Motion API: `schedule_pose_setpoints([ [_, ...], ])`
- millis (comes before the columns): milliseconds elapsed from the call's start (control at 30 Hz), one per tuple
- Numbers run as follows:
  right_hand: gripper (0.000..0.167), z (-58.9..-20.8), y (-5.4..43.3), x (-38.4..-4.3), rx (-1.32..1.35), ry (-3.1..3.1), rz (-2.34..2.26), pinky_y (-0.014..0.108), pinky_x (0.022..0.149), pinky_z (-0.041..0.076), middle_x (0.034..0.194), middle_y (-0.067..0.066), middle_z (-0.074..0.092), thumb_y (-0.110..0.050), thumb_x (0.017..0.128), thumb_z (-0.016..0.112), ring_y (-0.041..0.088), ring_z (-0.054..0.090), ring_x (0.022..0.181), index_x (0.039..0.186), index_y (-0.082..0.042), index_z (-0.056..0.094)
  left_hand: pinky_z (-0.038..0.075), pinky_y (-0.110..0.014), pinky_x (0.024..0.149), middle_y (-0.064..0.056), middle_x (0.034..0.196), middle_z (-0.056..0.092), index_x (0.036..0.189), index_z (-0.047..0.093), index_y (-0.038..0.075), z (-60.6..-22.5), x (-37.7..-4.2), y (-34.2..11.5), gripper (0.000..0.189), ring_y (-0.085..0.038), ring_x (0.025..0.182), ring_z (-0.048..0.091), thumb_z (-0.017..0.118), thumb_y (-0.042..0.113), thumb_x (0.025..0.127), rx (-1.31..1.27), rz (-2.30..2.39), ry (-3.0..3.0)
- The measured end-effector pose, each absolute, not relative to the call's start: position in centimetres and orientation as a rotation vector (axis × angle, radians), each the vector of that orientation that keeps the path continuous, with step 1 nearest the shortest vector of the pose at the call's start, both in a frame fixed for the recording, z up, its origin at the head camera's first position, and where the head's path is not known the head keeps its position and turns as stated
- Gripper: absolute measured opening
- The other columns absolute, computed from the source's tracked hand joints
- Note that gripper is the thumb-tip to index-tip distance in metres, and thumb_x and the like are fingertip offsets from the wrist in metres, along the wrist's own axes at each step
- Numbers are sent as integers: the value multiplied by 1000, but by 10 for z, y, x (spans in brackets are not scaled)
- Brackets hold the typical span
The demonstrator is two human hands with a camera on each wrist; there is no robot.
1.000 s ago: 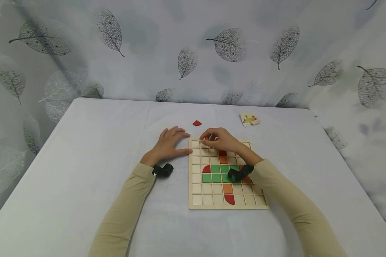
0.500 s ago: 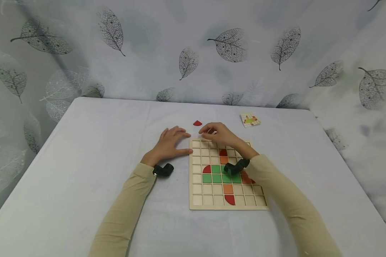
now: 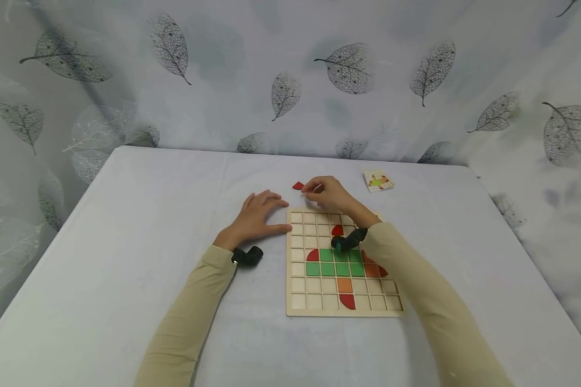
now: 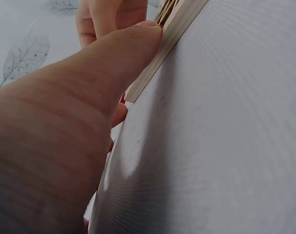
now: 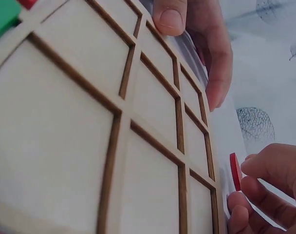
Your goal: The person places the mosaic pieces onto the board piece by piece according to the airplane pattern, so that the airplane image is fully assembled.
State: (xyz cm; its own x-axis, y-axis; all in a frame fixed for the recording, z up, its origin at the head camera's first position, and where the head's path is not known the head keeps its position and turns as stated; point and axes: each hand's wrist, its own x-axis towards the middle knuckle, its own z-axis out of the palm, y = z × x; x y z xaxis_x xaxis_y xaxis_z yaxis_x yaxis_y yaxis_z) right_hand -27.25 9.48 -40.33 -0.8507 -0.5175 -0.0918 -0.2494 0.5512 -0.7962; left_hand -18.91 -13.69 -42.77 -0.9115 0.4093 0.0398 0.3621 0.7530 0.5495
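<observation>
My left hand (image 3: 256,217) is spread at the left edge of a square wooden grid board (image 3: 297,301). Its thumb touches the board's rim, as the left wrist view also shows. Beyond the board's far edge, my right hand (image 3: 330,194) reaches with bent fingers and thumb apart toward a red quarter-circle tile (image 3: 298,185) on the table. Its fingertips are right beside that tile; in the right wrist view the red tile (image 5: 235,171) stands close to them, and I see no grip on it. Green square tiles (image 3: 326,269), an orange tile (image 3: 344,285) and red quarter-circle tiles (image 3: 347,301) fill some cells.
A small pattern card (image 3: 378,181) lies past the board at the back right. White cloth (image 3: 126,242) covers the table, and a leaf-printed curtain (image 3: 252,64) hangs behind it. My right forearm (image 3: 421,285) hides part of the board's right side.
My right hand has moved away from over the board's far left cells, past its far edge, up to the red tile. My left hand stays where it was.
</observation>
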Motion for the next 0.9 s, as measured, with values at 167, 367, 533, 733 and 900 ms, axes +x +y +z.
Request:
schedule_pose_setpoints([
  [167, 17, -406, 92, -277, -608, 2455, -1251, 26, 62, 50, 108, 13, 64, -10, 94, 62, 23, 60, 89, 108, -1, 68, 0, -50, 120, -7, 147, 41, 137, 55, 18, -427, -189, -137, 63, -27, 146, 20, 71, 49, 85, 617, 875, 2858],
  [367, 26, -409, 89, -282, -523, 2468, -1232, 27, 64, 48, 130, 13, 56, -11, 95, 60, 25, 59, 92, 121, -6, 65, 0, -50, 120, -7, 147, 41, 136, 55, 18, -428, -189, -138, 63, -29, 147, 19, 71, 50, 85, 624, 867, 2861],
  [533, 35, -407, 87, -285, -498, 2493, -1180, 28, 65, 47, 137, 13, 52, -12, 95, 59, 24, 58, 85, 130, -11, 62, 1, -50, 120, -8, 146, 41, 136, 56, 18, -428, -189, -138, 62, -29, 147, 20, 71, 49, 85, 625, 873, 2867],
  [733, 39, -408, 87, -289, -566, 2492, -1110, 28, 62, 47, 132, 15, 56, -8, 95, 57, 23, 56, 77, 133, -13, 60, 0, -50, 120, -7, 147, 41, 136, 56, 18, -427, -188, -137, 61, -29, 148, 17, 71, 48, 85, 626, 887, 2854],
  [900, 35, -407, 86, -291, -642, 2508, -1032, 28, 67, 47, 128, 13, 59, -6, 94, 59, 25, 58, 91, 128, -12, 64, 0, -50, 120, -7, 147, 41, 136, 56, 18, -428, -189, -137, 61, -30, 148, 16, 71, 49, 85, 624, 879, 2851],
])
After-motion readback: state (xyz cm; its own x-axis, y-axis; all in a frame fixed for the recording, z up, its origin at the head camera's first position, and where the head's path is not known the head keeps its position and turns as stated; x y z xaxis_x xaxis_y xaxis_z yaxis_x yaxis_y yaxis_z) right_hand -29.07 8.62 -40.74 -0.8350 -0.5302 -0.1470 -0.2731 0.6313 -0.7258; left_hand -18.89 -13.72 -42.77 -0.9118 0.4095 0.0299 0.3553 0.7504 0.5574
